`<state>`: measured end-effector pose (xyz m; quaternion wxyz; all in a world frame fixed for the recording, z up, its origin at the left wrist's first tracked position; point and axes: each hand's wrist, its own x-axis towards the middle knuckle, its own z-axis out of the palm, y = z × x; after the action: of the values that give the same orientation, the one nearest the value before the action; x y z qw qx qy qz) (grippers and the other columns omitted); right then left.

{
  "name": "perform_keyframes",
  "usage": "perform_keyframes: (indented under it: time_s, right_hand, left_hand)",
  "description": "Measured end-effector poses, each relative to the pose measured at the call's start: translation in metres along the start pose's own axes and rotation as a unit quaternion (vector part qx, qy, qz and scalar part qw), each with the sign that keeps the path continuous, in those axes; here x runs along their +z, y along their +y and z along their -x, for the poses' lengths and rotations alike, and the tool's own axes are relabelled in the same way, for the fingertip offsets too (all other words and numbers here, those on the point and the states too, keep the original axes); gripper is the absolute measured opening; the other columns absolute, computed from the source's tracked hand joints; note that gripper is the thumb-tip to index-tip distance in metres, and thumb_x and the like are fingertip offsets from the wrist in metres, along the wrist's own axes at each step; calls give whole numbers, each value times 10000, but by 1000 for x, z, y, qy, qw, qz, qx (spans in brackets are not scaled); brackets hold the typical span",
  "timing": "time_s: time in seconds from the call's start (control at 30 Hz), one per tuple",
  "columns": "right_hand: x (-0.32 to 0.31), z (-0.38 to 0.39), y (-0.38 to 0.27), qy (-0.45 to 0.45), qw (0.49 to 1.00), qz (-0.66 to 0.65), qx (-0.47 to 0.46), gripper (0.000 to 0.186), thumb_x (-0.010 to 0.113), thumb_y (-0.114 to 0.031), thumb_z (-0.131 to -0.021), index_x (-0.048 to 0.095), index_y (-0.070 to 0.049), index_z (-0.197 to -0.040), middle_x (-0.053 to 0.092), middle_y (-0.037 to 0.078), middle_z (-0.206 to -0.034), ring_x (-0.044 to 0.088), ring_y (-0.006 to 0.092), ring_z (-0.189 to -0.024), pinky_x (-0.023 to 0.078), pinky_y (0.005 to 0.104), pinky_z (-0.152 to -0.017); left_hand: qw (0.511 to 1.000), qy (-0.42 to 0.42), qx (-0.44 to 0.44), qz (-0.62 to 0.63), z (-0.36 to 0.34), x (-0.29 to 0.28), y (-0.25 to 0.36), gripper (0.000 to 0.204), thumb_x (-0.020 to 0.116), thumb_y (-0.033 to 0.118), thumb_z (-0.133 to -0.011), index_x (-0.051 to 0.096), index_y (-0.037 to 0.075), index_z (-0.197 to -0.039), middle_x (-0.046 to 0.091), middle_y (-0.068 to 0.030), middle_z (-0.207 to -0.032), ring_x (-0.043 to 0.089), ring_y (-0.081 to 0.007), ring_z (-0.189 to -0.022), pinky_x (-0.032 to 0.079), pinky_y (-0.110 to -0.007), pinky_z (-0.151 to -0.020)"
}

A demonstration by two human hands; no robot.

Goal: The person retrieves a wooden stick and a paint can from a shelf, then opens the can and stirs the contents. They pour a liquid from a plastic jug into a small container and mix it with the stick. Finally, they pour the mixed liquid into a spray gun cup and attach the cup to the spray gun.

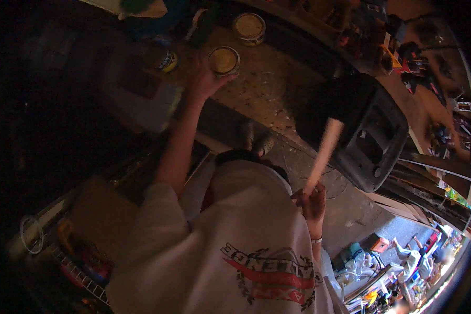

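Note:
My left hand (pixel 205 78) reaches out to a round can (pixel 224 59) with a dull yellowish top on the worn workbench (pixel 261 91). Its fingers and thumb curl round the can's near left side. Low on the right, my right hand (pixel 313 203) is closed round the lower end of a flat, light wooden stick (pixel 324 152), which slants up and away from it. Behind the gripped can stands a second round can (pixel 248 27) with a similar top, apart from my hand. Dim light hides the fingers' far sides.
A dark plastic bin or case (pixel 374 133) sits beside the bench on the right. Left of the gripped can is a small yellow-labelled container (pixel 167 61). Assorted tools (pixel 403 60) lie at the far right. A cardboard box (pixel 102 209) is at lower left.

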<state>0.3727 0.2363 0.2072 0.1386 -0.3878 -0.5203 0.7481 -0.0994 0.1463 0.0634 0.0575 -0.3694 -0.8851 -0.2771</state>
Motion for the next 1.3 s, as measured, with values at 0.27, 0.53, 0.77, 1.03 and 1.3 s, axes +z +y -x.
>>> perform_keyframes:
  time_s: [0.27,0.53,0.77,1.03,1.3]
  right_hand:
    - [6,-37,-24,-162,982,-81,-51,393,678,-227,-1014,547,-39,-1333,689,146,-1111,688,230,-997,535,349,-842]
    - [44,-69,-44,-74,981,-49,-172,934,1011,-408,-585,542,-15,-1291,697,161,-1185,695,285,-1111,540,419,-969]
    - [127,-96,-54,116,975,48,-185,903,1015,-415,-555,562,-28,-1235,698,149,-1188,704,257,-1083,550,382,-935]
    - [222,-86,-75,331,910,183,-171,600,970,-288,-692,637,-40,-1125,767,88,-971,737,196,-959,561,308,-841]
    - [242,-80,-93,324,838,418,-136,236,789,-25,-792,693,-51,-1006,742,86,-843,705,227,-715,527,314,-677]
  left_hand:
    - [970,-222,18,-102,-49,5,10,1013,979,343,-551,513,3,-1384,539,-241,-1371,533,-422,-1275,466,-486,-1075]
    - [972,-215,69,-62,-66,-9,4,1142,1016,308,-459,471,-57,-1394,520,-270,-1369,534,-430,-1277,455,-471,-1090]
    - [974,-210,74,-50,-60,2,-2,1164,1000,309,-508,382,-72,-1419,450,-290,-1406,517,-459,-1266,463,-485,-1070]
    - [958,-268,12,97,-55,10,-12,1030,984,259,-558,374,-46,-1329,408,-282,-1342,543,-435,-1209,554,-462,-936]
    - [957,-265,-18,116,-47,2,-8,1051,971,214,-616,319,-63,-1394,372,-313,-1446,497,-452,-1307,506,-480,-1035]
